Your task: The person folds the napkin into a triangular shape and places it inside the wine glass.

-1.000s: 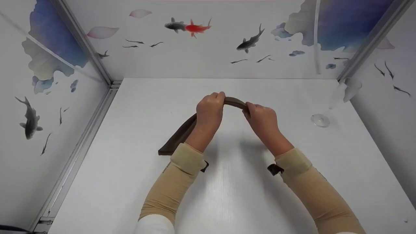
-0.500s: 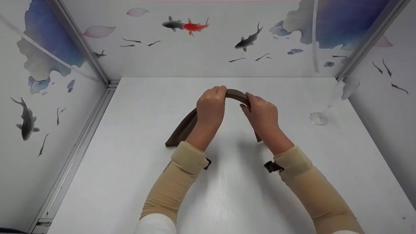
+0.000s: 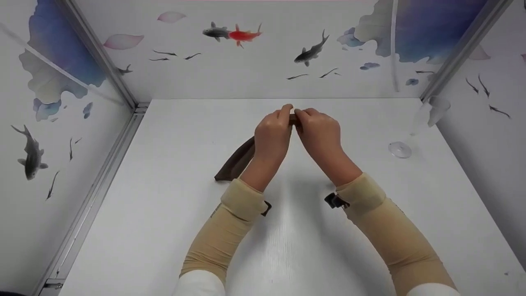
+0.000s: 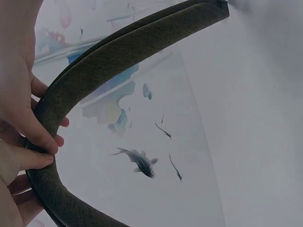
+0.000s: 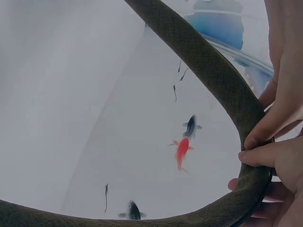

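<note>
A long strip (image 3: 236, 161), dark brown with a woven-looking surface, is bent into an arch above the white table. At its top my left hand (image 3: 272, 136) and right hand (image 3: 320, 130) pinch it close together, a short piece showing between them. One free end slants down to the left of my left hand. In the left wrist view the strip (image 4: 135, 47) has a lengthwise groove along its outer edge, and thumbs press its inner side while fingers wrap behind. From the right wrist view, the strip (image 5: 203, 59) curves away on both sides of the grip.
On the right of the white table (image 3: 164, 230) lies a small clear disc (image 3: 400, 150). A clear cone-shaped piece (image 3: 439, 110) is near the back right corner. Fish-printed walls (image 3: 246, 78) with metal edge rails enclose the left, back and right sides.
My right hand has moved left along the arch until it is almost against my left hand. The strip's left end has shifted up and to the right. Both hands are slightly higher in view.
</note>
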{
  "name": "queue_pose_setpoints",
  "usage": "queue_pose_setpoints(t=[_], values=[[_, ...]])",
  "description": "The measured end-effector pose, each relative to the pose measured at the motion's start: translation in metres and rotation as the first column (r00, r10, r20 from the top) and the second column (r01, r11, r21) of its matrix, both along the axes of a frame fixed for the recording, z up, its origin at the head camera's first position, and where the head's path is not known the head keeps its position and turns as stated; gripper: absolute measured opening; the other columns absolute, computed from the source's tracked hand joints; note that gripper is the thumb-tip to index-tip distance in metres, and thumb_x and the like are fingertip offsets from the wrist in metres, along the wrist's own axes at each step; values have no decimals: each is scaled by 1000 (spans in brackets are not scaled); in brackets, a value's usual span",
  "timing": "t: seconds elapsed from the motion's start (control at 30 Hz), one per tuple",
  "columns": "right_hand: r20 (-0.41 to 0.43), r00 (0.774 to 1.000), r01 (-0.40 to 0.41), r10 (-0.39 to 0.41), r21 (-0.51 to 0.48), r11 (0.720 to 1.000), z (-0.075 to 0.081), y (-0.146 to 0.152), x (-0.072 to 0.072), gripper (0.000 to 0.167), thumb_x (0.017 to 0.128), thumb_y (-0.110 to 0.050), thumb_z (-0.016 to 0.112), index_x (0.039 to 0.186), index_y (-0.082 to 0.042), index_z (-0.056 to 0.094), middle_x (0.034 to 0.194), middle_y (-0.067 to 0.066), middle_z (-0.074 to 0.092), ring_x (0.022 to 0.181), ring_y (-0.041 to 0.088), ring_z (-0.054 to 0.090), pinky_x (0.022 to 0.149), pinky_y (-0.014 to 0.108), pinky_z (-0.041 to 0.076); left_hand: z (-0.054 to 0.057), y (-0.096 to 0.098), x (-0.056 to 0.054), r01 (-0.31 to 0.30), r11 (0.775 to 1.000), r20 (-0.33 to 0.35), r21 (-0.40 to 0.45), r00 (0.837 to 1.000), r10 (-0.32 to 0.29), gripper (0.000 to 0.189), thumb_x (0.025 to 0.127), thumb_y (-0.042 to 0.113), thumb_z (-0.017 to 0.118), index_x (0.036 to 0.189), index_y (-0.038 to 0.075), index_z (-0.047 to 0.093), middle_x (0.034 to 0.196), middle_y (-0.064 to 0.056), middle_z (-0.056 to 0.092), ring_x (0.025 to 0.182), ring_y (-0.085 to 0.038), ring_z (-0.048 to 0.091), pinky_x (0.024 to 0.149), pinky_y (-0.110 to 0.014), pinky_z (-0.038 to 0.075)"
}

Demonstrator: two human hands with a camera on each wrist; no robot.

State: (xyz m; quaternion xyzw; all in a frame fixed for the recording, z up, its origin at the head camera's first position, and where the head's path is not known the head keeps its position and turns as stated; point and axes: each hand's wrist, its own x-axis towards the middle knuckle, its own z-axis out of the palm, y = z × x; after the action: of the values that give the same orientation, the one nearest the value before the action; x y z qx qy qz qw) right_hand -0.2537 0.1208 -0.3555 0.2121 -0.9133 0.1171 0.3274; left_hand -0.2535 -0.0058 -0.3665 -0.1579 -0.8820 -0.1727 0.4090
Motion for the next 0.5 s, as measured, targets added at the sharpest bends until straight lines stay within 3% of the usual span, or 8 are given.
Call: queue_pose_setpoints(t=[0.1, 0.2, 0.3, 0.37, 0.5], values=[[8, 1000, 5, -5, 18, 1000, 3, 3, -1, 16, 89, -7, 70, 104, -2, 74, 92, 13, 72, 71, 32, 68, 60, 43, 56, 4, -6, 1, 3, 1000, 181, -25, 984, 1, 20, 87, 8, 73, 107, 6, 72, 89, -8, 73, 77, -21, 70, 66, -30, 56], [13, 999, 29, -30, 27, 999, 5, 7, -2, 13, 88, -9, 72, 100, -5, 74, 91, 11, 73, 70, 32, 68, 58, 44, 55, 7, -14, 2, -1, 997, 356, -79, 934, 29, 18, 87, 11, 74, 104, 6, 73, 90, -8, 73, 80, -21, 71, 68, -33, 56], [15, 998, 63, -63, 29, 998, 6, 12, -3, 9, 88, -12, 74, 95, -8, 73, 88, 8, 74, 68, 32, 67, 56, 45, 54, 8, -19, 2, -9, 994, 446, -107, 893, 56, 13, 88, 12, 73, 100, 7, 74, 87, -8, 73, 79, -22, 70, 67, -34, 55], [14, 997, 76, -76, 30, 997, 7, 14, -3, 7, 87, -13, 75, 92, -9, 72, 86, 7, 74, 67, 31, 65, 55, 45, 53, 6, -22, 1, -13, 993, 447, -114, 892, 63, 13, 88, 14, 74, 99, 7, 75, 87, -8, 74, 78, -21, 71, 67, -34, 55], [-11, 998, 69, -69, 26, 997, 8, 15, -4, 5, 86, -12, 75, 87, -11, 71, 82, 5, 73, 63, 30, 61, 51, 43, 51, 0, -25, 1, 2, 993, 375, -115, 926, 41, 16, 87, 17, 74, 99, 6, 76, 87, -7, 74, 77, -21, 71, 66, -33, 56]])
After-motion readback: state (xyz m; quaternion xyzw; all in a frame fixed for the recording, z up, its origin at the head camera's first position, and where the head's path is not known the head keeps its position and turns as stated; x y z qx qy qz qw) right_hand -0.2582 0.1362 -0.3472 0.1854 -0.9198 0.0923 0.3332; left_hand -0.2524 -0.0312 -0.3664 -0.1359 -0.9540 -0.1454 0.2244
